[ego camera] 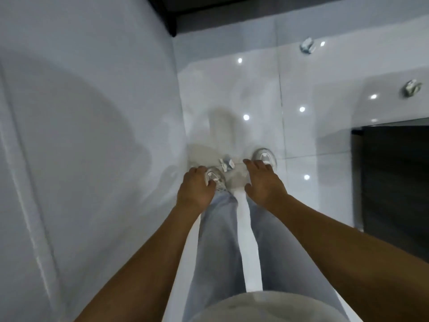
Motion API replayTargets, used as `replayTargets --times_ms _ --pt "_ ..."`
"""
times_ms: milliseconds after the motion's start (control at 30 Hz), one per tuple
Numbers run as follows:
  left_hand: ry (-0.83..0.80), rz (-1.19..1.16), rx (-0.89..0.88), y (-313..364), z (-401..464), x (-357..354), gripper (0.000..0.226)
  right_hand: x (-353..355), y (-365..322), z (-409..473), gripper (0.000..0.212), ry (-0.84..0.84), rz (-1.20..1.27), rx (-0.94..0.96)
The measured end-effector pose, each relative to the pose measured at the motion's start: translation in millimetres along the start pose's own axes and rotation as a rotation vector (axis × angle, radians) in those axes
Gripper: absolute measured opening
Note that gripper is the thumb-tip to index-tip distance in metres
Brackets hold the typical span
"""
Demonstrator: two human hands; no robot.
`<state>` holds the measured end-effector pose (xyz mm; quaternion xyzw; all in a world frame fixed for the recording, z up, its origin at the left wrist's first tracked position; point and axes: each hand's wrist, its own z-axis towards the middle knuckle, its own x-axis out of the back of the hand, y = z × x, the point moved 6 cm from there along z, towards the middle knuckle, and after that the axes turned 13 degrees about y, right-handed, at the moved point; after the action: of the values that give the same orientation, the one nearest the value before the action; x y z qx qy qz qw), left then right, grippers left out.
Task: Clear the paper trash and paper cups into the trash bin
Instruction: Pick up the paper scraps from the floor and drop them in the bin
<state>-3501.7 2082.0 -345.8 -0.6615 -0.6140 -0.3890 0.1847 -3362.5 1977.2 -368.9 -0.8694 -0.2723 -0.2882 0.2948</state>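
looks early to midway, judging by what lies about; three crumpled paper scraps still on the glossy floor (325, 182): one scrap (226, 164) between the shoes, a far scrap (307, 45) well ahead, another scrap (411, 87) off to the right; no trash bin or paper cups in view. left hand (195, 189) loosely curled over the left shoe (214, 177), holding nothing visible; right hand (264, 180) spread and relaxed, just beside the near scrap, not touching it as far as can be told.
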Motion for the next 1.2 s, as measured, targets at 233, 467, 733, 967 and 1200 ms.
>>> replayTargets --times_ms 233,467,733,967,1200 --pt "-0.007 0.022 0.014 -65 118 -138 0.039 -148 31 144 0.071 -0.067 -0.158 0.197" --pt "-0.011 -0.037 0.039 -125 214 -264 0.042 -304 86 239 0.086 -0.084 -0.269 0.367" --pt "-0.058 -0.111 0.099 -175 248 -343 0.041 -402 110 289 0.076 -0.063 -0.281 0.527" --pt "-0.101 -0.124 0.105 -154 246 -325 0.043 -355 108 297 0.079 -0.021 -0.087 0.334" --pt "-0.104 -0.073 -0.068 -65 221 -238 0.066 -223 85 249 0.091 0.122 0.05 0.343"
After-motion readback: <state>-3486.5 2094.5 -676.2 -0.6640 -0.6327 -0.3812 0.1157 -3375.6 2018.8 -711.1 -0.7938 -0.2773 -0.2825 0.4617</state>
